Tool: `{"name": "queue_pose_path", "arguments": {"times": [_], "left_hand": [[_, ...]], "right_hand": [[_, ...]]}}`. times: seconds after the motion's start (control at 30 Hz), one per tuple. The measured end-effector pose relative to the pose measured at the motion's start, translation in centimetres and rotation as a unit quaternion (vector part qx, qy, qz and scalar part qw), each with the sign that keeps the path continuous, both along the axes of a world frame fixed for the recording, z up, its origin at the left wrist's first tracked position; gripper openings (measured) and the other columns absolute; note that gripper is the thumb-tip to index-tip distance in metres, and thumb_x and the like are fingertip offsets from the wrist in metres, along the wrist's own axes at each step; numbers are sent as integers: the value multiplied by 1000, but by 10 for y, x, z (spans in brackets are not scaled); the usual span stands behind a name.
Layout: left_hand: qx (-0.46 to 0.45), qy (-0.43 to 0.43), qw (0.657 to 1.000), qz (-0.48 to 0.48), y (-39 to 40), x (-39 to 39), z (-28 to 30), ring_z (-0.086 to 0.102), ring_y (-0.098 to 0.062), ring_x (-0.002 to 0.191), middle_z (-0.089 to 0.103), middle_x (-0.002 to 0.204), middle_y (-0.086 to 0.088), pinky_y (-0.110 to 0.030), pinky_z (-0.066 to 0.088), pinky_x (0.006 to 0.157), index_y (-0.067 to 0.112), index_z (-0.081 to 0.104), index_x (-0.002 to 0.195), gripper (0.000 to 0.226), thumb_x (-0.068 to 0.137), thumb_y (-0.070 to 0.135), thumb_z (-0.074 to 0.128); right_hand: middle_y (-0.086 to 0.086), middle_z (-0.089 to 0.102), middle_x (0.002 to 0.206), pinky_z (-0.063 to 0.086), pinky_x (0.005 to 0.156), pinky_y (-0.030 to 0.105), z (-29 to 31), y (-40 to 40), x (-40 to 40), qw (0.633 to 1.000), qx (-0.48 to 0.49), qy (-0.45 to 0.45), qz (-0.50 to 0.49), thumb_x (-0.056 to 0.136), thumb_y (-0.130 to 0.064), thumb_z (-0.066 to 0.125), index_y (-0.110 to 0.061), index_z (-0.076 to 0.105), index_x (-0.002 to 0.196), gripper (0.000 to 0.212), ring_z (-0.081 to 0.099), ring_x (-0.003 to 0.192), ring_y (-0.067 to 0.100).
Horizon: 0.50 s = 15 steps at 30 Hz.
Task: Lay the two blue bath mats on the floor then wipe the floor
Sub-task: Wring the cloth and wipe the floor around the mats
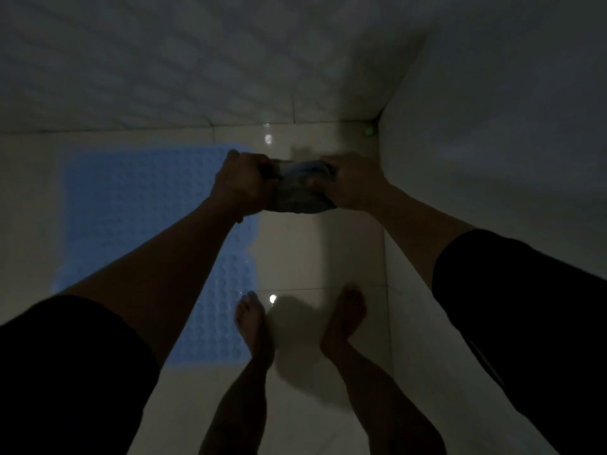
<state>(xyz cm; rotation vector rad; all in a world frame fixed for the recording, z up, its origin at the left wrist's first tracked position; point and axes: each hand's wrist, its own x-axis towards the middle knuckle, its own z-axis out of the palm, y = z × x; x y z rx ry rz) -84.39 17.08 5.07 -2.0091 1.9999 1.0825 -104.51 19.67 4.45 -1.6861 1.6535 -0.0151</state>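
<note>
While dim, blue mat (144,205) on tiled floor (315,251).

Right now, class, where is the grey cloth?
In the head view the grey cloth is held up between the left hand and right hand, above the floor, right of the blue mat.

White tiled walls (197,60), small green object (369,130) in corner

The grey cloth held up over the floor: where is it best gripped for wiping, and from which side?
The cloth is bunched and stretched between the left hand and right hand, which grip its two ends from the sides. That end grip probably suits wringing; for wiping the floor beside the blue mat, a hold from above on its bunched middle seems better.
</note>
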Motion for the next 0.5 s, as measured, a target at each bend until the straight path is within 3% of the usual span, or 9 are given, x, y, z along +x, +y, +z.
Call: {"name": "queue_pose_path", "arguments": {"times": [0.1, 0.23, 0.33, 0.5], "left_hand": [[-7, 12, 1000, 0, 1, 11, -87, 65, -38, 98, 59, 122, -18, -39, 58, 69, 22, 61, 134, 40, 95, 33, 61], [-21, -5, 1000, -11, -4, 29, -192, 65, -34, 97, 57, 125, -18, -41, 58, 81, 22, 61, 135, 43, 95, 35, 62], [-54, -21, 998, -25, -19, 39, -256, 60, -35, 104, 52, 129, -19, -38, 54, 89, 24, 58, 139, 46, 95, 38, 61], [-121, -31, 991, -38, -67, 44, -330, 53, -37, 111, 45, 130, -21, -40, 48, 85, 22, 55, 141, 47, 97, 39, 58]], "right_hand": [[15, 62, 130, 39, 95, 34, -83, 6, 9, 999, -27, 15, -14, 96, -43, 55, -13, 60, 131, 47, 56, 120, 34], [11, 59, 137, 42, 105, 41, -192, 4, 22, 999, -42, 23, -20, 94, -47, 55, -20, 53, 139, 53, 54, 126, 33], [10, 59, 137, 43, 104, 42, -257, -11, 31, 997, -67, 23, -37, 92, -50, 53, -24, 51, 141, 55, 54, 125, 32], [11, 51, 144, 40, 108, 45, -332, -63, 39, 992, -110, 50, -37, 95, -45, 53, -25, 41, 148, 58, 47, 131, 34]]}}
